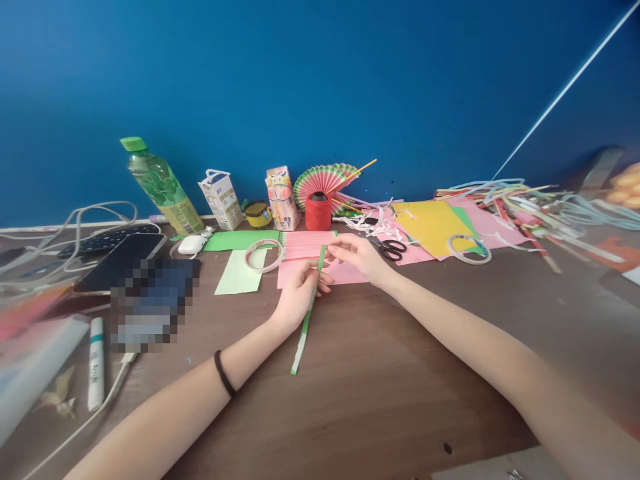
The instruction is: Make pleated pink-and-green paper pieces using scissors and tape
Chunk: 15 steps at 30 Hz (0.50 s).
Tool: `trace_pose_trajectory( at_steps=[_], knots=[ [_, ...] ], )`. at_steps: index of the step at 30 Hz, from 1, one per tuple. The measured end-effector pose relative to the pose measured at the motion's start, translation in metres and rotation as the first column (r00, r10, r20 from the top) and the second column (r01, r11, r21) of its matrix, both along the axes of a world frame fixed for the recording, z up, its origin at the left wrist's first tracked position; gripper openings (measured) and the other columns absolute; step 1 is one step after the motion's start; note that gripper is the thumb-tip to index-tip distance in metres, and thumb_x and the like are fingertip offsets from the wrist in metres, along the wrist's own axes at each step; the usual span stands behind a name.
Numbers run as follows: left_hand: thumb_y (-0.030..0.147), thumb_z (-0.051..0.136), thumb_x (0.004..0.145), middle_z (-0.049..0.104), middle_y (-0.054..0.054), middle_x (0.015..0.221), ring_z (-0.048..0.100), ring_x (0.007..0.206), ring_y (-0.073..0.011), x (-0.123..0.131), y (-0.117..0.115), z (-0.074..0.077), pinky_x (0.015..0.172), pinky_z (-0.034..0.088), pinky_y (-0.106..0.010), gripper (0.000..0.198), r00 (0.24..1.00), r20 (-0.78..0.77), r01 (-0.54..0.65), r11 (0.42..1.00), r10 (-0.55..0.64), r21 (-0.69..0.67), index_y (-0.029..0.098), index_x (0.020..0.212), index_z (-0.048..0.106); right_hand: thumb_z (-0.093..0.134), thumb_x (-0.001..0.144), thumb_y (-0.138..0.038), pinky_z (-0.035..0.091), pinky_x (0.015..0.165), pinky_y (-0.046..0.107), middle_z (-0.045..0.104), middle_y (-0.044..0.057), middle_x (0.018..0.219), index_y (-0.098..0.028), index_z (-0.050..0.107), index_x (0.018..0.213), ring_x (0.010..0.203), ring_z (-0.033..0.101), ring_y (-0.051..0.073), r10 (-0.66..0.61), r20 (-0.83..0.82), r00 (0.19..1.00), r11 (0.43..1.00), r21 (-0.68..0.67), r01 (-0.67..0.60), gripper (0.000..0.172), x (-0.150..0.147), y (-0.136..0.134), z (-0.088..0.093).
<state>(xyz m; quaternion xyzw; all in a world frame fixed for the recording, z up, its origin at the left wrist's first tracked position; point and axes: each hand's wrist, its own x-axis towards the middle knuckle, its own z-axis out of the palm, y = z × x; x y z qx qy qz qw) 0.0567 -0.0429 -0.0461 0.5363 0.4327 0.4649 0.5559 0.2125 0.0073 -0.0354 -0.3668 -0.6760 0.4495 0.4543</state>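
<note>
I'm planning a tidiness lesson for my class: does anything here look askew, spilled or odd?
Loose white scraps lie tangled by the black-handled scissors, unlike the flat yellow sheet nearby. At right, coloured strips sprawl in a messy pile. The green bottle appears tilted, possibly from lens distortion. No spill shows.

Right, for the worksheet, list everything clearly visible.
strip: 1, green, centre
tape rolls: 2, pale, either side
papers: several, green, pink, yellow, behind
fan: 1, pink and green, back
spool: 1, red, before fan
scissors: 1+, black, right
scraps: many, white, behind scissors
bottle: 1, green, back left
cartons: 2, white, pinkish, back
container: 1, yellow, between cartons
case: 1, white, beside bottle
devices: 2+, dark, left
marker: 1, white, front left
cables: several, white, left
loose strips: many, mixed, back right
desk: 1, brown, underneath
wall: 1, blue, behind
wristband: 1, black, left wrist
left hand: 1, bare, strip's middle
right hand: 1, bare, strip's top
</note>
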Motion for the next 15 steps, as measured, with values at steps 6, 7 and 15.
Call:
trace_pose_trajectory(
  at_steps=[6,7,15],
  knots=[
    [0.019,0.043,0.079,0.063,0.000,0.069,0.056,0.056,-0.0085,-0.0002,-0.0001,-0.0010,0.055,0.040,-0.021,0.016,0.999,-0.021,0.024,1.000,-0.024,0.017,0.016,0.091,0.054,0.062,0.071,-0.030,0.049,0.064,0.027,0.065,0.000,0.072,-0.018,0.061,0.075,0.066,0.060,0.012,-0.038,-0.037,0.999,0.997,0.067,0.041,0.013,-0.0032,-0.0044,0.0031],
    [0.019,0.043,0.079,0.063,0.000,0.069,0.056,0.056,-0.0084,-0.0001,-0.0003,-0.0007,0.055,0.040,-0.021,0.016,0.999,-0.026,0.030,0.999,-0.029,0.019,0.016,0.090,0.054,0.062,0.071,-0.029,0.049,0.064,0.027,0.065,0.000,0.071,-0.018,0.062,0.075,0.066,0.060,0.012,-0.043,-0.038,0.998,0.996,0.079,0.046,0.012,-0.0030,-0.0043,0.0032],
    [0.020,0.041,0.080,0.064,0.000,0.070,0.056,0.057,-0.0087,-0.0003,-0.0014,0.0001,0.058,0.041,-0.022,0.019,0.996,-0.064,0.058,0.998,-0.056,0.031,0.016,0.093,0.055,0.060,0.071,-0.022,0.049,0.067,0.030,0.065,0.001,0.072,-0.017,0.060,0.074,0.067,0.061,0.014,-0.133,0.021,0.991,0.977,0.170,0.128,0.005,-0.0041,-0.0077,0.0030]
  ],
)
